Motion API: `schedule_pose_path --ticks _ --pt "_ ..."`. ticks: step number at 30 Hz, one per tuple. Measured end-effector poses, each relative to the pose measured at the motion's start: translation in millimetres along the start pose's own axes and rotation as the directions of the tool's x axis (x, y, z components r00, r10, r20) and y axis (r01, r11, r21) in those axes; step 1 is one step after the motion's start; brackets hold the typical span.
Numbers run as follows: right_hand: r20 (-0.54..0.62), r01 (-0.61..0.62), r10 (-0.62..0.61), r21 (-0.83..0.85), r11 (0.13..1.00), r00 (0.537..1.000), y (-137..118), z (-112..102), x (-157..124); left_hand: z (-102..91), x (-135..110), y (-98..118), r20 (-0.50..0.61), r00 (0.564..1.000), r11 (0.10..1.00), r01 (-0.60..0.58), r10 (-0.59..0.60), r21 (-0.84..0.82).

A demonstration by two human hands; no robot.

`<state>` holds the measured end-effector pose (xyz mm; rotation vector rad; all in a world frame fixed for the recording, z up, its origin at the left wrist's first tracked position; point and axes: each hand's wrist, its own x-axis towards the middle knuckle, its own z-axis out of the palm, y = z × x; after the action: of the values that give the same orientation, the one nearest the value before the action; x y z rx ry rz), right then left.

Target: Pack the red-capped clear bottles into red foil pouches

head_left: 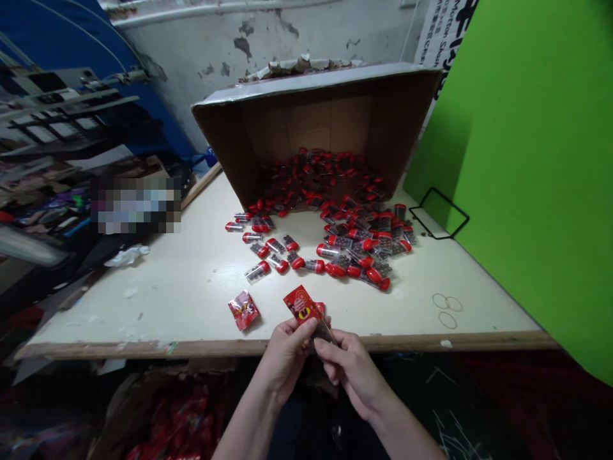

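Note:
In front of the table's edge, my left hand [290, 348] pinches a red printed packet [301, 302] between thumb and fingers. My right hand [348, 363] is closed right beside it, its thumb and fingers on a small clear bottle [324, 330] with dark contents, mostly covered by my fingers. A bit of red shows behind the packet, and I cannot tell whether it is the bottle's cap. Another red packet [244, 310] lies on the table to the left. Beyond my hands lie many small clear bottles [335, 241] with red caps and dark beads.
A cardboard box [407, 121] lies on its side, bottles spilling from its mouth onto the white table [182, 281]. Rubber bands [447, 320] and a black wire frame [440, 214] are at right, by a green panel [536, 160]. Red packets [182, 415] sit below the table.

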<state>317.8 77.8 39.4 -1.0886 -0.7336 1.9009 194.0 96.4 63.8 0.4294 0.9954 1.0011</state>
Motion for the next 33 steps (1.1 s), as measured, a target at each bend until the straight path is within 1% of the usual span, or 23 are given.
schedule_pose_path --ticks 2,3,4,5,6,8,9,10,12,14,16,18,19,21,24,27,29,33 --pt "0.039 -0.056 0.052 0.099 0.993 0.998 1.5 0.6 0.6 0.6 -1.5 -1.9 0.012 1.0 1.0 -0.003 0.004 -0.005" --pt "0.041 -0.059 0.055 0.095 0.994 0.998 2.4 0.8 0.8 0.8 -2.0 -3.7 0.01 1.0 1.0 -0.008 0.008 0.005" --pt "0.027 -0.038 0.037 0.049 0.998 0.999 3.4 1.1 0.8 1.0 -2.3 -5.9 0.007 1.0 1.0 -0.012 0.012 0.022" --pt "-0.005 0.009 -0.009 -0.034 0.999 1.0 4.3 1.2 0.8 1.3 -2.3 -8.5 -0.002 1.0 0.999 -0.018 0.018 0.041" --pt "-0.048 0.076 -0.083 -0.143 0.987 0.995 5.2 1.1 0.7 1.6 -2.2 -11.2 -0.02 0.999 0.998 -0.026 0.027 0.058" --pt "-0.116 0.2 -0.256 -0.357 0.912 0.96 6.6 0.7 0.7 2.7 -1.7 -16.3 -0.075 0.996 0.997 -0.043 0.048 0.068" --pt "-0.127 0.229 -0.306 -0.417 0.879 0.944 7.2 0.3 0.8 3.5 -1.5 -18.1 -0.106 0.993 0.997 -0.052 0.059 0.065" --pt "-0.128 0.234 -0.317 -0.436 0.869 0.94 7.7 0.0 1.1 4.3 -1.3 -19.2 -0.126 0.99 0.996 -0.059 0.066 0.061" --pt "-0.108 0.2 -0.263 -0.398 0.895 0.959 8.4 -0.5 2.1 5.8 -1.3 -18.7 -0.119 0.991 0.997 -0.053 0.059 0.052" --pt "-0.092 0.16 -0.204 -0.353 0.922 0.975 8.3 -0.7 3.1 6.3 -1.5 -15.0 -0.074 0.996 0.999 -0.039 0.041 0.031" --pt "-0.073 0.148 -0.183 -0.34 0.929 0.98 7.1 -1.7 3.5 5.5 -1.5 -9.8 -0.045 0.998 0.999 -0.035 0.034 -0.002" --pt "-0.013 0.162 -0.176 -0.33 0.93 0.984 5.3 -5.1 2.8 3.5 -1.4 -5.1 -0.059 0.997 0.999 -0.042 0.04 -0.028" --pt "0.016 0.18 -0.185 -0.326 0.928 0.983 4.6 -8.0 2.2 2.4 -1.4 -3.3 -0.072 0.996 0.998 -0.046 0.044 -0.033" --pt "0.025 0.231 -0.237 -0.339 0.912 0.971 4.1 -15.6 1.2 0.5 -1.9 -1.4 -0.087 0.995 0.998 -0.044 0.041 -0.037" --pt "0.002 0.306 -0.33 -0.38 0.873 0.944 5.8 -26.7 1.1 -0.7 -4.0 -2.5 -0.071 0.997 0.998 -0.021 0.017 -0.057" --pt "0.04 0.373 -0.384 -0.349 0.86 0.923 7.0 -30.3 2.4 0.8 -7.7 -5.9 -0.052 0.998 0.996 0.012 -0.017 -0.089" --pt "0.045 0.387 -0.392 -0.29 0.875 0.919 6.0 -28.6 3.1 2.6 -10.3 -7.7 -0.046 0.998 0.995 0.032 -0.036 -0.094" --pt "0.044 0.367 -0.366 -0.221 0.904 0.929 4.7 -24.9 4.8 6.8 -13.8 -8.9 -0.064 0.997 0.995 0.032 -0.038 -0.093"
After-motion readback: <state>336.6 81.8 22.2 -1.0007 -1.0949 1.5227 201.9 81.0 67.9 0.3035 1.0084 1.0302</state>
